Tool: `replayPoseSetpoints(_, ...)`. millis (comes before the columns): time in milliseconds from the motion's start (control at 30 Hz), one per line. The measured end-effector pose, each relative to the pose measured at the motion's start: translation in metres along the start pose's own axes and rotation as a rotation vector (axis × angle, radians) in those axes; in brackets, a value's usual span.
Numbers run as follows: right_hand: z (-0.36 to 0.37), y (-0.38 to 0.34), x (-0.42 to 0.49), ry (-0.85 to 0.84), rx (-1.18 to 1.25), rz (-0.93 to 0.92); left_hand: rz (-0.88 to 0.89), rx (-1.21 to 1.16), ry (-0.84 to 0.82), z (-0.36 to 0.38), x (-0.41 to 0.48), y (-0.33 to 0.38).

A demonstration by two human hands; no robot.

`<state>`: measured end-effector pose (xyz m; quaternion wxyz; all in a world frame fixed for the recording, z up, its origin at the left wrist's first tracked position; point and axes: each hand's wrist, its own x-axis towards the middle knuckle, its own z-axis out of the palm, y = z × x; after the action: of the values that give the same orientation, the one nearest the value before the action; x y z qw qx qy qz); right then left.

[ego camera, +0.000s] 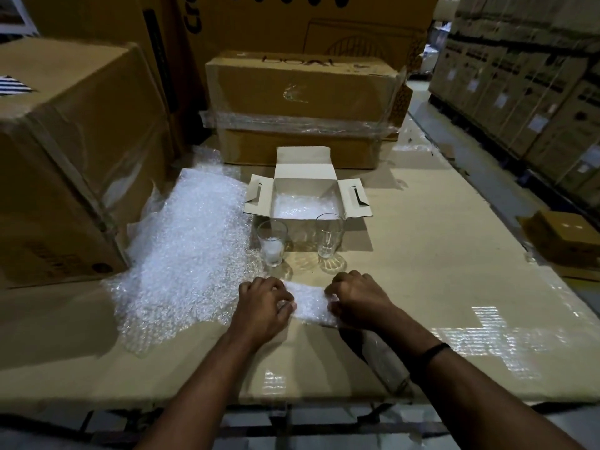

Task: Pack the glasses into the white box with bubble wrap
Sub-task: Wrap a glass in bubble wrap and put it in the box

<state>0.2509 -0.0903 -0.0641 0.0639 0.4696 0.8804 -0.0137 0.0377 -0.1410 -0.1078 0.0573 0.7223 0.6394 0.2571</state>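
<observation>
- The white box (305, 172) stands open at 12 o'clock from the hands, its lid flap up at the back and its side flaps spread out.
- A layer of bubble wrap lining (305, 207) covers its floor; no glass is in it.
- The left glass (272, 241) stands upright just in front of the box at 11 o'clock, with a white wad in its bottom.
- The right glass (328, 237) stands upright at 1 o'clock, touching the box front, with nothing in it.
- The left hand (263, 303) and right hand (357, 298) grip the two ends of a bubble-wrap roll (310, 303) with curled fingers; what is inside it cannot be told.
- A loose bubble wrap sheet (188, 248) lies at 10 o'clock.
- All of this rests on a flat cardboard surface (422, 254).
- A large carton (65, 157) stands at 9 o'clock, a film-wrapped carton (302, 92) behind the box, a small brown box (565, 241) at 2 o'clock, and stacked cartons (519, 92) beyond it.
</observation>
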Motion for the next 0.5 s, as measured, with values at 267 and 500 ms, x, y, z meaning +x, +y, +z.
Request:
replayPoseSetpoints(267,-0.014,-0.020,0.030,-0.152,0.126,0.069,-0.034,0.004,-0.071,0.000,0.007,0.002)
replayPoseSetpoints(500,-0.016,-0.001,0.029,0.047,0.679,0.222,-0.384,-0.414,0.313,-0.009,0.019,-0.002)
